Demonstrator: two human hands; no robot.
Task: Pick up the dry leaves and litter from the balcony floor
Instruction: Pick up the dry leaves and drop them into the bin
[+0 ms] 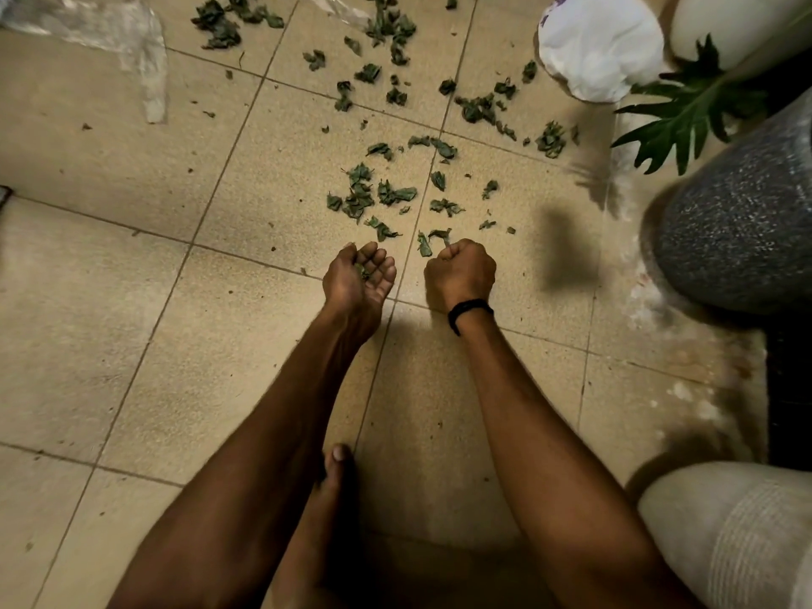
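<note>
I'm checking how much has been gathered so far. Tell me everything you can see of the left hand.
The left hand is bare, turned palm up and cupped, with its fingers curled loosely inward. A few dark green dry leaves lie in the hollow of the palm. It is held low over the beige tiled floor, just left of a grout line. Whether it touches the floor cannot be told. Its bare forearm runs back toward the camera.

Floor (132, 345): beige tiles, matt, finely speckled, dusty. Leaves (360, 195): dry, crumpled, dull green. Clear plastic sheet (110, 28) crinkled and glossy; dark pot (738, 222) rough, speckled like stone.
</note>
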